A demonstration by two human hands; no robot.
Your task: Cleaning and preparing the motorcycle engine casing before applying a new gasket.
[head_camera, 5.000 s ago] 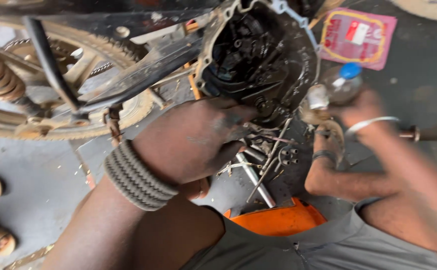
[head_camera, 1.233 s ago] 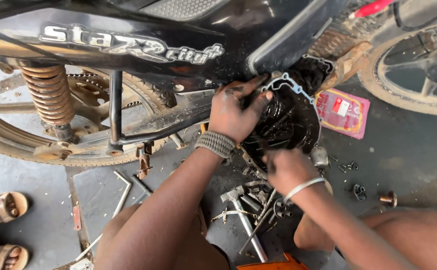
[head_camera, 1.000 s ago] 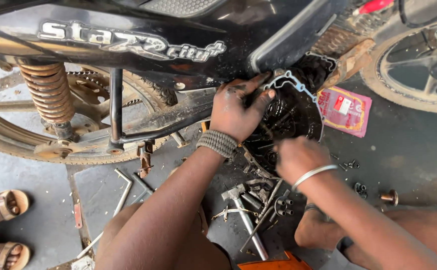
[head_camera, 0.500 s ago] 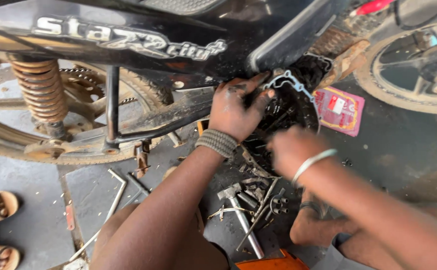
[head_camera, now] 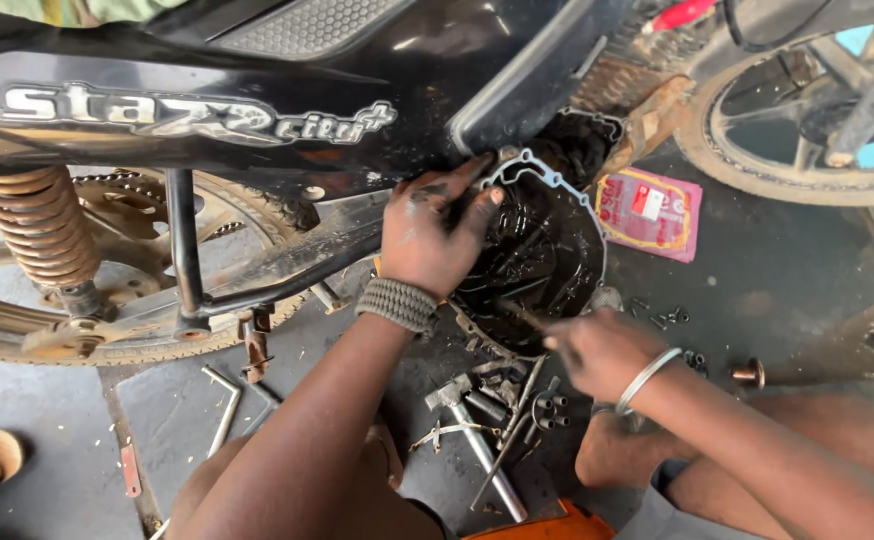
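On engine cover (head_camera: 547, 250): two hands (head_camera: 432, 235); right maybe holds tool.

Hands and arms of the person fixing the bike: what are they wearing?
Both arms are bare, with no sleeves or gloves. The left hand is smeared with dark grease, and its wrist has a wide, grey braided band. The right hand has a thin silvery bangle on its wrist.

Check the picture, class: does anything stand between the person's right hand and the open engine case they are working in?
Nothing visible does. The right hand points a thin tool straight into the open engine case. The left hand grips the case's left rim, off to the side. Loose tools lie on the floor below.
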